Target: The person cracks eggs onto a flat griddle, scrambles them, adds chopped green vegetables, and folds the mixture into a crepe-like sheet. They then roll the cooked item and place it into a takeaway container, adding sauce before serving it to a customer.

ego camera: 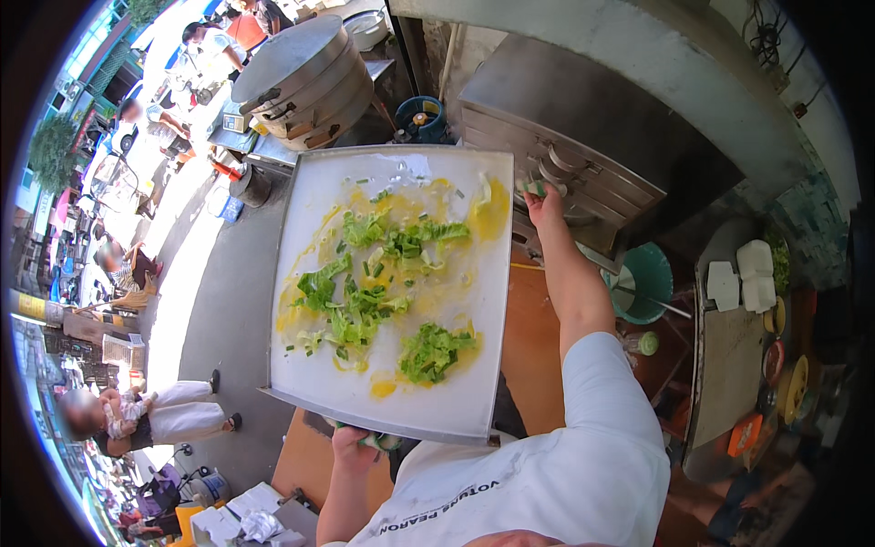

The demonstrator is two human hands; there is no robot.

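Note:
A wide metal tray [387,418] spans the middle, tilted slightly. White, wet batter [437,403] coats it, with streaked egg yolk [489,212], torn lettuce leaves [432,352] and bits of cut scallion on top. My left hand [352,448] grips the tray's near edge from below through a green and white cloth [383,443]. Out to the right, my right hand [545,202] pinches another green and white cloth [536,187] beside the handles [564,161] of a stainless steel steaming cabinet [581,137] with stacked drawers. Whether that cloth touches a handle cannot be told.
Left of the cabinet are a blue gas cylinder [420,119] and a large stacked metal steamer [307,82]. A green bucket [639,280] and a worktop [728,369] with foam boxes [755,273] lie right. A person carrying a baby [130,417] stands left, by the street.

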